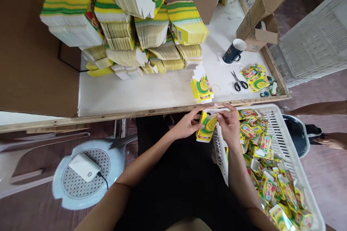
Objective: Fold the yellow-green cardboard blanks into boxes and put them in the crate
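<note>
Between my two hands, just in front of the table edge, is a small yellow carton point(207, 128) with a green swirl print. My left hand point(189, 124) pinches its left side, thumb on the printed face. At the upper right corner, the fingers of my right hand point(228, 121) grip the same carton. A few flat cartons point(202, 88) lie on the table just beyond my hands. To my right, a white plastic basket point(275, 115) holds many formed yellow and green cartons point(271, 184).
Tall stacks of flat cartons point(151, 32) stand on the white table point(162, 95). Scissors point(239, 81), a dark mug point(234, 51) and an open cardboard box point(258, 25) are at the right. A blue stool point(81, 173) bears a white device. Another person's legs point(322, 112) show at far right.
</note>
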Demonstrator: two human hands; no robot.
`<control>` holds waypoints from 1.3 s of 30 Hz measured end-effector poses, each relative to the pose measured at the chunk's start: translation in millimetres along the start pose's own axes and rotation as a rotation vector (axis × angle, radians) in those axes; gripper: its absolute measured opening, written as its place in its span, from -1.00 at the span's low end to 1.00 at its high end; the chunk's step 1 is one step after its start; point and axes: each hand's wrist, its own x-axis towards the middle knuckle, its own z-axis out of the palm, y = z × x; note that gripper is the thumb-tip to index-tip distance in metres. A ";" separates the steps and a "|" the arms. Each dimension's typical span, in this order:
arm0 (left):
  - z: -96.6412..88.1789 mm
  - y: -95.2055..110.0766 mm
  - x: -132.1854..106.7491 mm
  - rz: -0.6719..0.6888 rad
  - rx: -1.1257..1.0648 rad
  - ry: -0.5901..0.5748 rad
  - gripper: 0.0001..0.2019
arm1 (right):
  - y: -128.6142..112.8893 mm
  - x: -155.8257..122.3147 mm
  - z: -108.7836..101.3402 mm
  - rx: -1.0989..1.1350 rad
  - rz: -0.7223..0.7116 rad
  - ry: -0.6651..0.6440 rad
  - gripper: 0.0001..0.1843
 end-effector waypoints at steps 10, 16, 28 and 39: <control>7.1 -0.5 2.1 0.089 0.170 0.068 -0.46 | -3.7 0.3 -6.0 -0.011 0.267 -0.216 -0.48; 6.4 5.0 0.9 0.090 0.091 0.002 -0.43 | -6.0 1.5 -1.7 -0.114 0.321 -0.247 -0.39; 14.1 2.4 4.4 0.028 -0.003 0.060 -0.38 | 7.9 -2.3 -3.3 0.137 0.165 -0.084 -0.60; 17.2 -5.9 39.0 0.389 0.705 0.212 -0.51 | 1.1 -15.5 -81.5 -0.575 0.080 0.184 -0.63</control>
